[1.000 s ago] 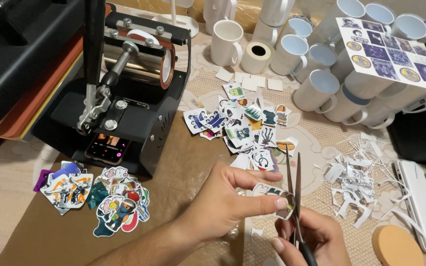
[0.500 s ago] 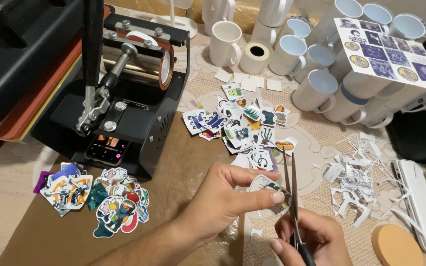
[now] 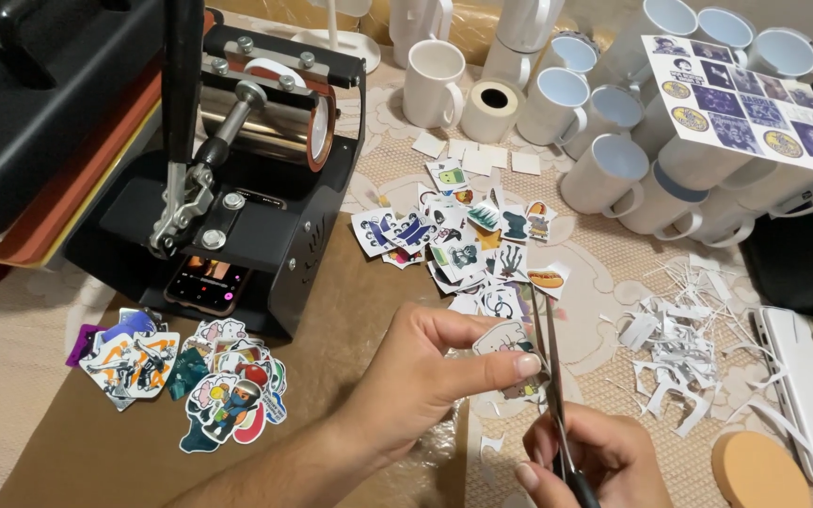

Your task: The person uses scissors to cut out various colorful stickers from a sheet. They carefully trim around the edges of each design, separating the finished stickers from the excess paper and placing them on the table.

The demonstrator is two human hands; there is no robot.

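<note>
Item: small white paper sticker cut-out with a printed figure (image 3: 505, 341), held low in the middle of my view above the brown paper mat (image 3: 331, 310). I cannot make out which way its print faces; its longer side runs roughly left to right, tilted slightly up toward the right.

Item: pair of slim steel scissors with dark handles (image 3: 549, 376). Long axis near upright in the picture, tips pointing away from me toward the loose pile of cut colour stickers (image 3: 463, 235), handles at the bottom edge. The blades lie nearly together along the cut-out's right edge.

Left hand (image 3: 425, 376): thumb and forefinger pinched on the cut-out, which sticks out above and to the right of the fingertips.

Right hand (image 3: 585, 456): closed around the scissor handles, directly below the cut-out.

Change since half a second ago: I see the blades closer together; both hands and the cut-out sit in much the same place.

Surroundings: black mug heat press with a copper-coloured sleeve (image 3: 247, 188) at left; second heap of cut stickers (image 3: 190, 372) in front of it; white paper offcuts (image 3: 679, 339) at right; white ceramic mugs with blue insides (image 3: 613, 160) at the far right, a printed sticker sheet (image 3: 745, 103) lying over them; round tan cork coaster (image 3: 759, 470) at bottom right.
</note>
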